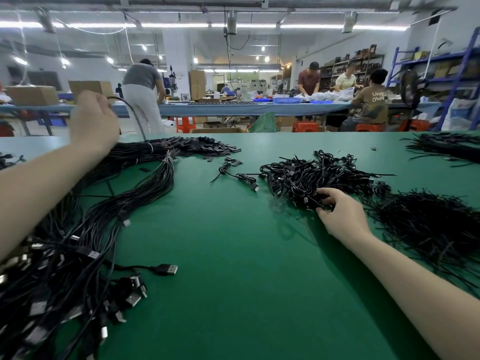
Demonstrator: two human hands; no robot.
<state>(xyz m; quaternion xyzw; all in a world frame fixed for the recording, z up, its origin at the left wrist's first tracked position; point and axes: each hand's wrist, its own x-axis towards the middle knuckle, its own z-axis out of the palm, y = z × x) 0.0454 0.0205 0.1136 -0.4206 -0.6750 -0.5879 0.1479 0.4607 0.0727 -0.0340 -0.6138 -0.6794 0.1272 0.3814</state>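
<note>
While left hand grip point(94, 120) seemingly pinches one cable point(133, 114); right hand grip point(341, 216) clutches coiled cables point(306, 178)

The green-topped table point(233, 255) in front of me carries a long bundle of black USB cables point(104, 203) down its left side, and one loose USB plug point(167, 269) lies just beside the plugs heaped at its near end. At the far end lies a spread of small flat black strips point(207, 148). Right of middle sits a pile of coiled cables point(311, 175), with a single coiled cable point(244, 178) apart to its left. One heap of black ties point(428, 224) lies at the right edge and another heap of ties point(446, 146) at the far right.
</note>
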